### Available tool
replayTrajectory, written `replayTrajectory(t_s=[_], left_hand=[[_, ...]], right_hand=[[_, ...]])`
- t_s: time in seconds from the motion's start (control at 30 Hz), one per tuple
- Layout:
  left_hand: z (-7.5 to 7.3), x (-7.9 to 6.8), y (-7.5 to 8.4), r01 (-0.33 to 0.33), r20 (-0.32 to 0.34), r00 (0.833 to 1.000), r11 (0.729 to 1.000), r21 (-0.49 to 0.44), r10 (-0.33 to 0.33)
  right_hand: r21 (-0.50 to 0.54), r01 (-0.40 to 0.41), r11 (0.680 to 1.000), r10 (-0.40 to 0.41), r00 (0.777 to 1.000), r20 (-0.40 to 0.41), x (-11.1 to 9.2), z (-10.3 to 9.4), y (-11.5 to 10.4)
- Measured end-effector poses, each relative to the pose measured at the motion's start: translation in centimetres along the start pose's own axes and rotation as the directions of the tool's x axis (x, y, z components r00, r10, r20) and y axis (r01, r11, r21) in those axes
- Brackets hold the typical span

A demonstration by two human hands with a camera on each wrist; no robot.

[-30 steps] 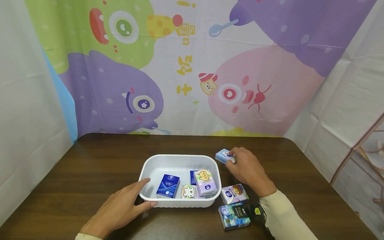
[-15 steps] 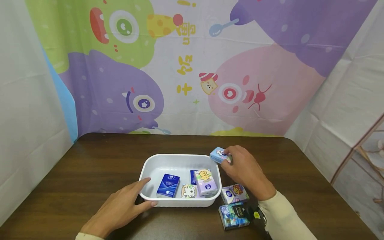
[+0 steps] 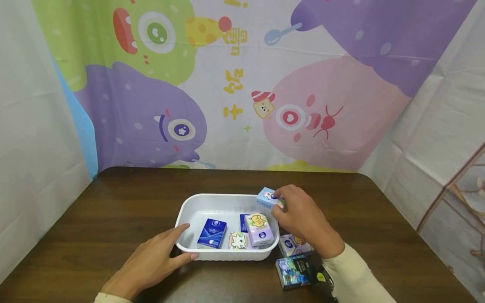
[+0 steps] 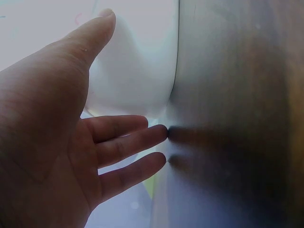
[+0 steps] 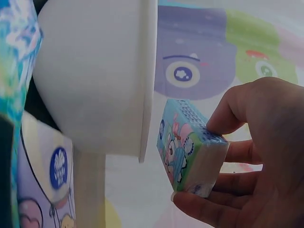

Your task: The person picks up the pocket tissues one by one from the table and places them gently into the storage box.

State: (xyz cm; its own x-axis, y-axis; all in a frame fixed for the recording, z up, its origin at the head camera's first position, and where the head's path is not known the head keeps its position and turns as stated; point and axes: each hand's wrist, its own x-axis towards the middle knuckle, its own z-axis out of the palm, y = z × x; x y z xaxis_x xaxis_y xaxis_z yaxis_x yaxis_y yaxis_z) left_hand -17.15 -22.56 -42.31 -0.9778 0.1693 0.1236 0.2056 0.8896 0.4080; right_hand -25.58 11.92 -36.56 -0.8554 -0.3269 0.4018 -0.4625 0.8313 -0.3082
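My right hand (image 3: 303,212) pinches a light blue pack of tissues (image 3: 267,198) above the back right corner of a white plastic tub (image 3: 227,256). In the right wrist view, thumb and fingers grip the tissue pack (image 5: 183,147) by its edges, beyond the tub's rim (image 5: 148,95). My left hand (image 3: 151,261) rests at the tub's front left corner, fingers loosely extended, thumb tip at the front rim. Inside the tub lie a dark blue tissue pack (image 3: 212,233), a white bear pack (image 3: 238,241), and a purple-and-yellow pack (image 3: 259,230) partly covering another blue one (image 3: 243,223).
Right of the tub lie a purple-and-white tissue pack (image 3: 289,246) and a blue-green patterned pack (image 3: 289,273), both partly hidden by the right arm and wrist gear. The dark wooden table (image 3: 125,210) ends at a cartoon-printed curtain (image 3: 242,139).
My right hand has carried the light blue tissue pack leftward from beside the tub to over its back right corner. The left hand and the tub have stayed in place.
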Motion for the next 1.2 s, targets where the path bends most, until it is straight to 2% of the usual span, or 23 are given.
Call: replayTrajectory(t_s=[0.47,0.7,1.0,1.2], left_hand=[[-0.1,0.0,0.1,0.003,0.009,1.000,1.000,-0.001,-0.003],[-0.1,0.0,0.0,-0.001,0.007,1.000,1.000,-0.004,0.001],[0.0,0.1,0.0,0.004,0.007,1.000,1.000,-0.004,-0.004],[-0.1,0.1,0.1,0.008,0.011,1.000,1.000,-0.005,-0.008]], right_hand=[[0.043,0.124,0.991,-0.125,0.992,0.019,-0.4,0.5,-1.1],[0.069,0.209,0.975,-0.209,0.978,-0.011,-0.5,1.0,-1.5],[0.084,0.288,0.954,-0.289,0.957,0.001,-0.8,1.7,-2.1],[0.095,0.308,0.947,-0.309,0.951,0.003,-1.0,2.0,-2.5]])
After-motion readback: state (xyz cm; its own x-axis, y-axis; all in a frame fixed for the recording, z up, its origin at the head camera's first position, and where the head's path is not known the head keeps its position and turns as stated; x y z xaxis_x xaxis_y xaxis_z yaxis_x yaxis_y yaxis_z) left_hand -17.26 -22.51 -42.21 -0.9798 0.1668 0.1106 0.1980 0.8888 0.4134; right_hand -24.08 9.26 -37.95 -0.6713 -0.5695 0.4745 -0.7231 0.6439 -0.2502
